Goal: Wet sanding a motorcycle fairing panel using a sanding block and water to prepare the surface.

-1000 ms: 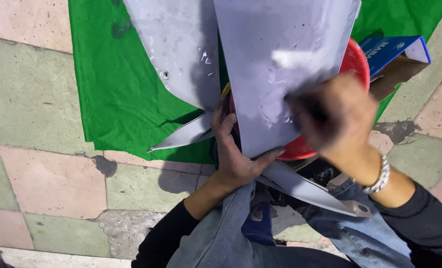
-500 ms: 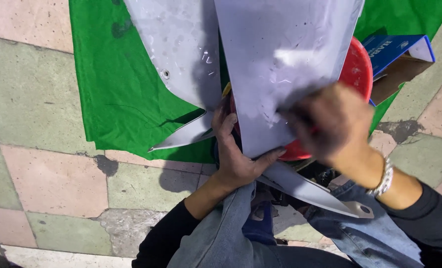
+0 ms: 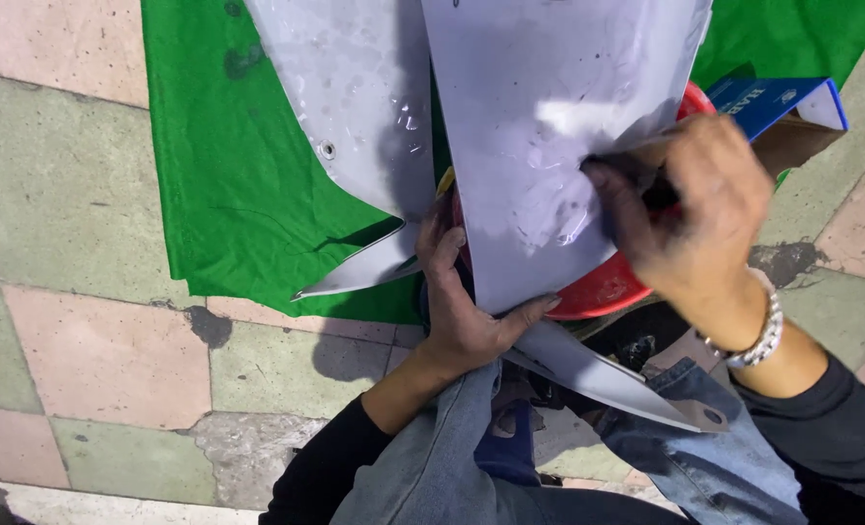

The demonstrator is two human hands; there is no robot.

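Your left hand (image 3: 467, 311) grips the lower edge of a large pale grey fan blade (image 3: 559, 136), thumb hooked across its front face and fingers curled behind, so the blade is clamped between them just above your lap. Your right hand (image 3: 690, 209) is closed around a small dark object pressed against the blade's right side; the fingers hide it, so you cannot tell what it is, only that the hand is clenched on it and touching the metal surface. The blade stands tilted away from you, its broad end running out of the top of the view, its face spotted and smeared. A second grey blade (image 3: 355, 107) spreads to the left of it, with a small rivet hole near its inner edge, and a third narrower blade (image 3: 607, 374) points down to the right across your blue jeans (image 3: 432, 467). Behind the held blade sits a red round tub (image 3: 607, 287), its rim showing just beside your right wrist, which wears a silver bracelet (image 3: 758, 340). Everything rests over a green cloth (image 3: 228, 165) spread on a floor of pink and green stone tiles (image 3: 83, 321). A blue cardboard box (image 3: 778, 107) lies open at the upper right, near the tub.
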